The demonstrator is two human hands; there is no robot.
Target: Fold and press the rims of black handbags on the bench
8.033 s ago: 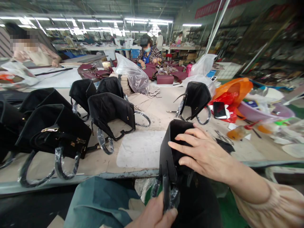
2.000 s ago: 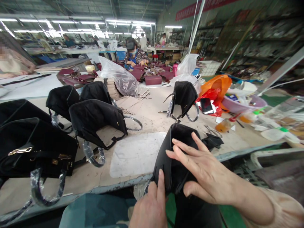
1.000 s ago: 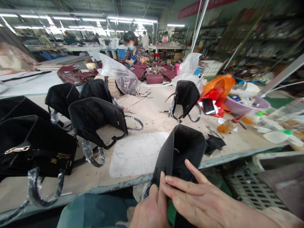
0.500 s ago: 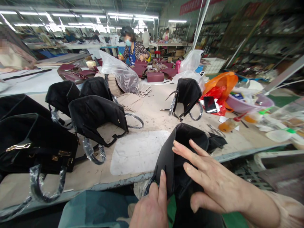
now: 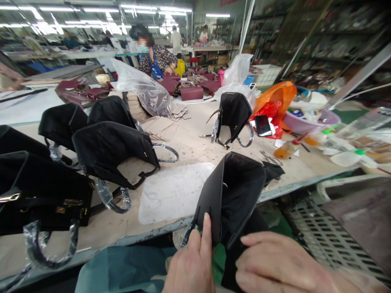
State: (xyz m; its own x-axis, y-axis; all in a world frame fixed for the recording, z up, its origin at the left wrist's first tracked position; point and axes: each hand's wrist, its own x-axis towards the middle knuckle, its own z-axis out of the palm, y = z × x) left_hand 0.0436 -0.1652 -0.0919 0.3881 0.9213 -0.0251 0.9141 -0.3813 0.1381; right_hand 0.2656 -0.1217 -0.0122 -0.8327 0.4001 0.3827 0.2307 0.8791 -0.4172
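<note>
A black handbag (image 5: 210,199) with its dark inside facing up rests partly over the table's front edge. My left hand (image 5: 191,260) grips it at the near left side, the index finger pressed along the outer panel near a small strap slot. At the lower right is my right hand (image 5: 275,260), its fingers bent and drawn together just beside the bag's near edge. The hand hides whatever may lie between those fingers. Black material hangs below the bag between the two hands.
Several black handbags (image 5: 110,142) with plastic-wrapped handles stand at left, and another handbag (image 5: 233,116) stands farther back. A white sheet (image 5: 171,195) lies on the table. To the right are scissors (image 5: 271,158), a glue bottle (image 5: 287,150), a phone (image 5: 263,125) and a purple basin (image 5: 308,122).
My right hand has moved down out of the bag's opening, and its spread fingers have folded together. My left hand keeps its hold on the bag. The view has shifted slightly.
</note>
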